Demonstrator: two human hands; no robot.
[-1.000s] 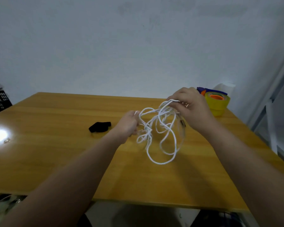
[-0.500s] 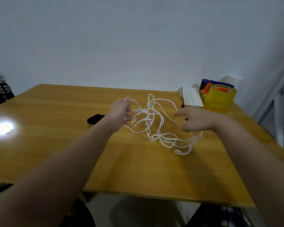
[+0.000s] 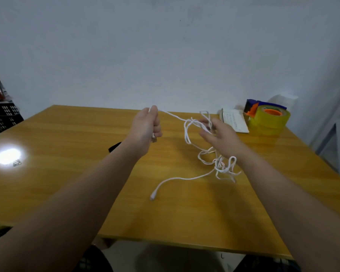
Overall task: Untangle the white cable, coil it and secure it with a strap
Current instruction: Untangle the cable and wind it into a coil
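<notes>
Honey-coloured wooden tabletop (image 3: 67, 183) fills the view, pushed against a plain white wall (image 3: 165, 55). Your left hand (image 3: 145, 125) is raised above it with its fingers (image 3: 157, 130) curled into a fist round one end of the thin white cable (image 3: 218, 166). The metal plug (image 3: 154, 139) pokes out below the fist, and the cord leaves the top of the fist and runs right. Your right hand (image 3: 223, 135) is loose, its fingers (image 3: 205, 122) spread narrowly and threaded among a few raised loops. The blur hides whether any fingertip pinches a strand.

From those loops the cable drops to the table into a knotted heap under your right wrist. One strand trails out toward you and ends in a small white connector (image 3: 152, 196) lying flat on the wood.

A black fabric strap (image 3: 113, 148) lies on the table, mostly hidden behind your left forearm. At the far right corner a roll of clear yellow tape (image 3: 271, 121) sits in a blue and orange dispenser (image 3: 252, 107), just beside a white printed booklet (image 3: 235, 123). A black slotted crate (image 3: 2, 118) stands off the left edge.
</notes>
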